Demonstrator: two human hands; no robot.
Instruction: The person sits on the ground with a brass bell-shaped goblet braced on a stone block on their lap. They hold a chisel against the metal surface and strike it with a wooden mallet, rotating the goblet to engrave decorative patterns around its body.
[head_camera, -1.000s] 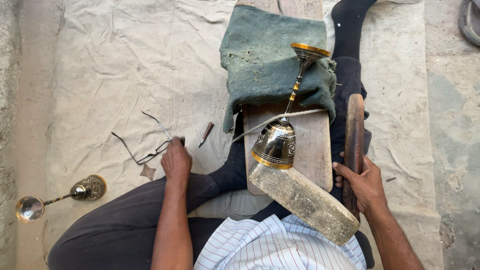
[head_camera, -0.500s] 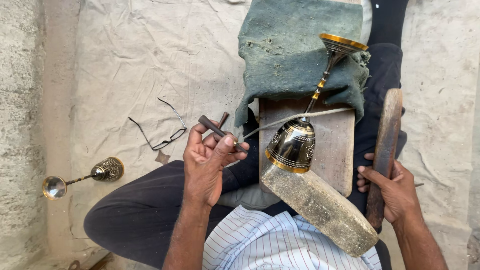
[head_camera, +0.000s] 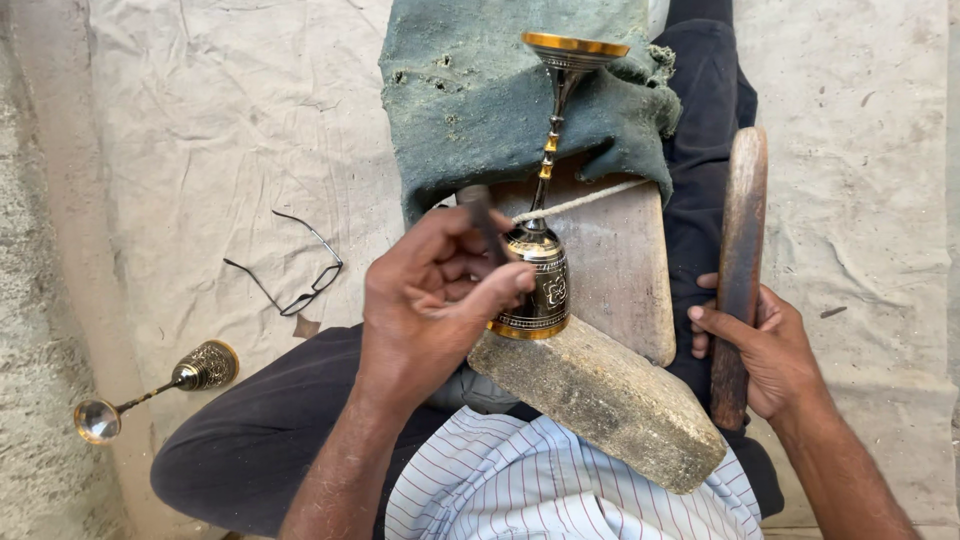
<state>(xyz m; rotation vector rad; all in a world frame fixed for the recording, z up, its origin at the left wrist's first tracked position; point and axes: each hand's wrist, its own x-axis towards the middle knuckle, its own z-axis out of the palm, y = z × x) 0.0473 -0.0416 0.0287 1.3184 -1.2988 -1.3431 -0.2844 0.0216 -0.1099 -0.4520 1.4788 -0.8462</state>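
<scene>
brass goblet (head_camera: 540, 285) on stone block (head_camera: 600, 400), punch (head_camera: 483, 220) in left hand (head_camera: 435, 300)

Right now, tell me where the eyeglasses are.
In the head view, the eyeglasses lie on the pale cloth, on the person's left, beyond the left hand and above the second brass goblet.

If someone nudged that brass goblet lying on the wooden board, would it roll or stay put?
The brass goblet would probably stay put: a cord crosses its stem, and its base butts against the stone block. Freed, it would likely roll in a curve, since the round base is wider than the thin stem. It looks like solid metal, so probably heavy for its size and stiff.
</scene>
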